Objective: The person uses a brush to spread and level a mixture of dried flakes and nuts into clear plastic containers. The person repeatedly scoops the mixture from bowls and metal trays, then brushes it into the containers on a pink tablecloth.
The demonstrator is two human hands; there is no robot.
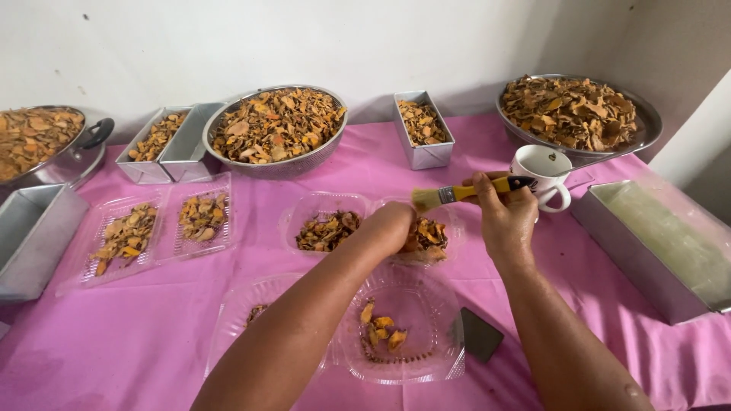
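On the pink-clothed bench (pixel 152 335), my left hand (pixel 392 223) digs closed into the clear clamshell tray (pixel 426 242) of dried orange pieces just before the white cup (pixel 542 171), while my right hand (pixel 504 209) pinches the yellow-handled brush (pixel 464 192) level above that tray, bristles ready over it.

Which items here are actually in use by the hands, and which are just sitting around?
In use:
- brush, held in right hand
- clear tray of dried orange pieces, under left hand
- near clear tray with a few pieces

Lying about:
- white mug
- colander of pieces
- round pan
- small loaf tin
- empty long tin
- dark scraper
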